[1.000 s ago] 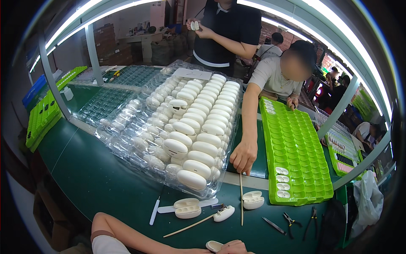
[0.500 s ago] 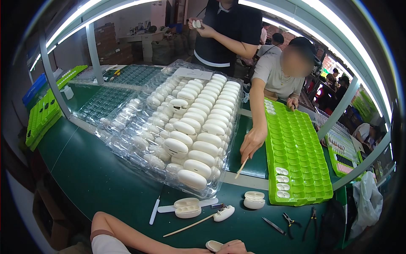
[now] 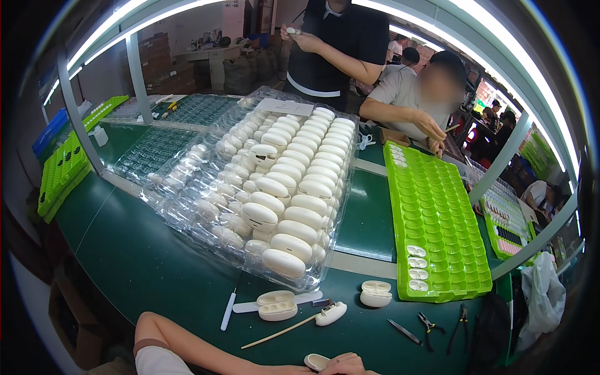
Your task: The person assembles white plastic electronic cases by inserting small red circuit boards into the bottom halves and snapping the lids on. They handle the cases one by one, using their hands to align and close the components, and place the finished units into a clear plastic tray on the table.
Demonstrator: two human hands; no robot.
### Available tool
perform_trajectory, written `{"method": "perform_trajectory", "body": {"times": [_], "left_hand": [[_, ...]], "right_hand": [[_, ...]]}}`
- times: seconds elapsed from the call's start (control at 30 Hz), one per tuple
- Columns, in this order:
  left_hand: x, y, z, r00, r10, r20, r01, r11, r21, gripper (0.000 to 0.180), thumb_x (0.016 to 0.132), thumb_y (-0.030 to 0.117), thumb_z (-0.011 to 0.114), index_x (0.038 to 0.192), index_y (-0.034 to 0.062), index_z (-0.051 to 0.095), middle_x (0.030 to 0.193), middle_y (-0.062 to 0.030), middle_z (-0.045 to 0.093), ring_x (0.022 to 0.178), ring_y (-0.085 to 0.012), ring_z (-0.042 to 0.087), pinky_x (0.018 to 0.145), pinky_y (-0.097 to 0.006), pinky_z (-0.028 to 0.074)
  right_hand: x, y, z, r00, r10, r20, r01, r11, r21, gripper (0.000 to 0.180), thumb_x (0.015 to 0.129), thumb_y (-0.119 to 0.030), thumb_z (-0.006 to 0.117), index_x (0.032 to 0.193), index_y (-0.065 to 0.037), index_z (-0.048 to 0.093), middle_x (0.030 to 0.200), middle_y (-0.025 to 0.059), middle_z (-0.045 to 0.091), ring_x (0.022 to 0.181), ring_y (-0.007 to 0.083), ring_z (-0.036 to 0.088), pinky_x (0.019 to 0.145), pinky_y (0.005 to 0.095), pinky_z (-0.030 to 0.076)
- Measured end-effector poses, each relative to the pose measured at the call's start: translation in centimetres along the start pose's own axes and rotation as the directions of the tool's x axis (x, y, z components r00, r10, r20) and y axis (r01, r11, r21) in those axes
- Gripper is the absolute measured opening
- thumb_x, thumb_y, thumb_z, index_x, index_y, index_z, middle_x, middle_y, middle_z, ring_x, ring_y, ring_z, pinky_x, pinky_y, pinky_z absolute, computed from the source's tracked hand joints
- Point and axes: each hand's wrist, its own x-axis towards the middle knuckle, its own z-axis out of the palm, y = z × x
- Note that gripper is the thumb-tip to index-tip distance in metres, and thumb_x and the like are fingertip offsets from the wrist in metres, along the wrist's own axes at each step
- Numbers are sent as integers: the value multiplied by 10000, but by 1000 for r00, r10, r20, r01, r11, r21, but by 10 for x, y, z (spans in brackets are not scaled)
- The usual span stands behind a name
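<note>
At 6 o'clock of the view, the right hand (image 3: 344, 364) has its fingers curled around a small white case (image 3: 317, 362), which lies open side up just above the lower edge. The left hand (image 3: 289, 370) is just to its 9 o'clock, mostly cut off by that edge, so I cannot tell whether its fingers grip or are loose.

With the held case as the dial's centre, an open case (image 3: 277, 308) sits at 11 o'clock, over a flat white strip (image 3: 309, 298). At 12 o'clock lies another white case (image 3: 330, 315), a thin wooden stick (image 3: 278, 332) reaching it from 10 o'clock. A white-handled pick (image 3: 228, 312) lies farther out at 10 o'clock; a second open case (image 3: 375, 295) stands at 1 o'clock. Tweezers (image 3: 405, 333) and 2 pliers (image 3: 461, 328) lie between 2 and 3 o'clock.

Farther off, clear trays (image 3: 194, 240) bearing rows of white cases stand near 12 o'clock. A green tray (image 3: 450, 237) with 4 white pieces (image 3: 417, 263) along its near left edge is at 1 o'clock, a seated co-worker (image 3: 400, 94) beyond it.
</note>
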Motion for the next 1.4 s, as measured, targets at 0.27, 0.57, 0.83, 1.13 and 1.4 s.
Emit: {"method": "perform_trajectory", "body": {"times": [0.27,0.57,0.83,1.13,1.4], "left_hand": [[-9,2,5,999,-19,42,19,1000,11,222,745,109,546,953,31,535,1013,-105,513,1001,-261,491,867,-362,431],[-8,2,5,998,-20,63,20,1000,2,266,730,111,544,982,27,540,1014,-91,515,1009,-242,486,837,-344,436],[1,6,-1,997,-39,65,36,999,40,172,735,112,524,895,52,543,973,-55,535,962,-194,506,798,-302,422],[12,9,-7,999,30,34,-38,967,254,214,688,112,583,896,74,615,912,-40,586,846,-179,567,719,-295,468],[26,13,-44,938,-261,-229,339,830,442,457,636,191,721,1053,90,565,1080,-93,562,970,-232,544,845,-366,397]], "right_hand": [[1,1,2,1000,-21,-10,21,1000,-6,168,703,-29,616,851,-77,681,582,42,588,441,150,524,417,239,401],[7,-5,1,998,-36,-61,37,999,28,162,692,-37,620,836,-86,676,617,24,603,451,165,520,441,259,424],[17,-10,-5,984,-153,-91,127,961,-247,173,651,-64,679,815,-105,646,784,26,561,726,201,553,636,325,437],[15,-11,-19,989,115,-89,-140,920,-366,505,622,-213,764,1055,-95,532,1151,103,485,1055,290,479,872,389,399],[9,-1,-44,896,149,-417,-304,892,-334,438,660,-85,741,1040,-56,525,1041,101,528,854,204,542,665,280,454]]}}
